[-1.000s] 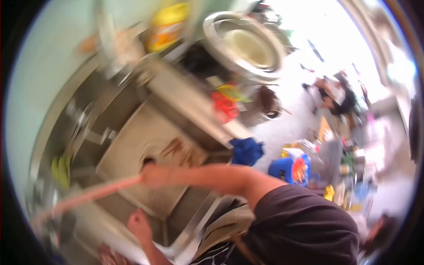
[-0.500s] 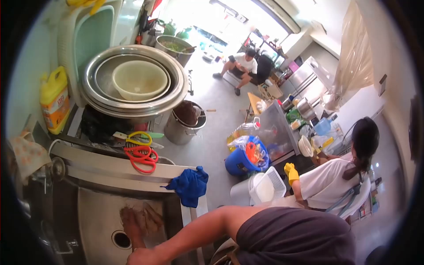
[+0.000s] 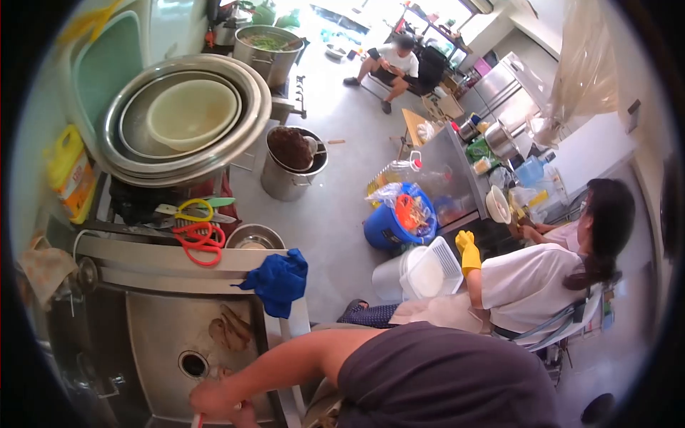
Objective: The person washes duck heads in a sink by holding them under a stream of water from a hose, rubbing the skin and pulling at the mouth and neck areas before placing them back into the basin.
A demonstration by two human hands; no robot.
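At the bottom of the steel sink (image 3: 164,321), my right hand (image 3: 214,398) is closed, its fingers curled. A thin pale and reddish end shows below it, too little to name. My left hand (image 3: 246,415) is close beside it, mostly hidden under the right hand and forearm, so its fingers cannot be made out. Beyond my hands, some brownish pieces that look like raw meat (image 3: 231,329) lie on the sink floor, apart from both hands. The round drain (image 3: 193,364) is between my hands and these pieces.
A blue cloth (image 3: 278,284) hangs over the sink's edge. Red-handled scissors (image 3: 202,244) and stacked bowls (image 3: 193,114) are beyond it. A tall pot (image 3: 291,167) and blue bucket (image 3: 399,225) stand on the floor. A co-worker with a yellow glove (image 3: 468,253) sits at right.
The hand that was beside the meat pieces has drawn back toward the bottom of the sink, leaving them lying there. My view has shifted, showing more floor and a bowl beyond the sink edge.
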